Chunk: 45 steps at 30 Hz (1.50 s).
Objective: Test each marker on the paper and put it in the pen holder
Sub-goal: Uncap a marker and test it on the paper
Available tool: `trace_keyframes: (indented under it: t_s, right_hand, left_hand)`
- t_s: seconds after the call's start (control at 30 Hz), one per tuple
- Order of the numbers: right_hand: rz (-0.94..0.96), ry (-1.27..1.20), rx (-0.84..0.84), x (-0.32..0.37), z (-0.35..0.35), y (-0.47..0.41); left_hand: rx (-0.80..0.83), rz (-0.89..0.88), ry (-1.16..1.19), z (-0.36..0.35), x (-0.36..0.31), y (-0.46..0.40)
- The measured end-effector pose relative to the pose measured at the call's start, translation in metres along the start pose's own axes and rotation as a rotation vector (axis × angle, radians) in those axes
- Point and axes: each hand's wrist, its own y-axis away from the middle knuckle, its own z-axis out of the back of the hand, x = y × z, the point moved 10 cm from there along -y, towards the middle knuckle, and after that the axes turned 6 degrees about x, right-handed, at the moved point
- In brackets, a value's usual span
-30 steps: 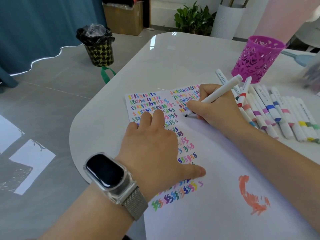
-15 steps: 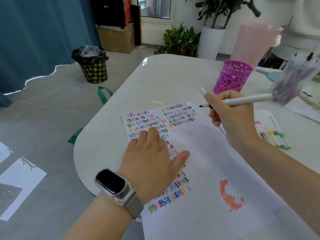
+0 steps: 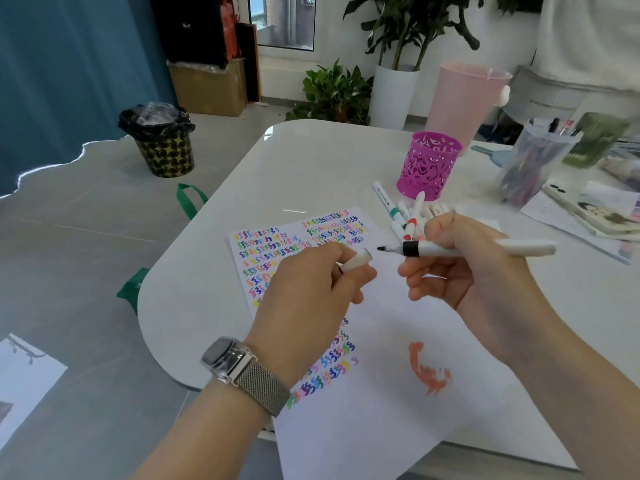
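My right hand (image 3: pixel 460 268) grips an uncapped white marker (image 3: pixel 450 250) with a black band, held level above the paper, its black tip pointing left. My left hand (image 3: pixel 311 299) pinches the marker's white cap (image 3: pixel 358 260), whose open end faces the tip a short gap away. The white paper (image 3: pixel 398 393) under both hands carries rows of coloured squiggles and an orange scribble. The magenta lattice pen holder (image 3: pixel 427 166) stands at the back of the table. Several capped markers (image 3: pixel 401 220) lie just in front of it, partly hidden by my right hand.
A clear tub of pens (image 3: pixel 530 164), a phone and papers sit at the table's right. A pink bin (image 3: pixel 464 98), potted plants and a black-lined waste bin (image 3: pixel 161 140) stand on the floor beyond the white table (image 3: pixel 311 161).
My left hand has lifted off the paper and now holds the cap. My right hand brought the marker down and left, level with the cap. The view tilted upward.
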Motion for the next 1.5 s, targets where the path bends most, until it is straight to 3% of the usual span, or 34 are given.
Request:
trace_keyframes:
  t_s: [0.33,0.67,0.87,1.0,1.1,1.5]
  right_hand:
    - [0.01,0.073,0.005,0.0,0.004,-0.008]
    - [0.238,0.304,-0.022,0.021,0.004,0.0]
    - [0.088,0.056,0.038,0.006,0.004,-0.008]
    - [0.063,-0.018,0.071,-0.002,-0.005,-0.007]
    - [0.068,0.0,0.087,-0.001,-0.01,-0.007]
    - [-0.168,-0.193,0.043,-0.046,-0.019,-0.004]
  left_hand:
    - [0.012,-0.073,0.068,0.004,-0.011,0.003]
    - [-0.026,-0.088,0.0,0.003,-0.012,0.004]
    - [0.099,-0.169,0.089,-0.001,-0.026,0.007]
    - [0.169,-0.167,0.167,-0.004,-0.027,0.007]
    - [0.225,-0.187,0.1,-0.007,-0.03,0.01]
    - [0.033,-0.276,-0.234,-0.001,-0.035,0.019]
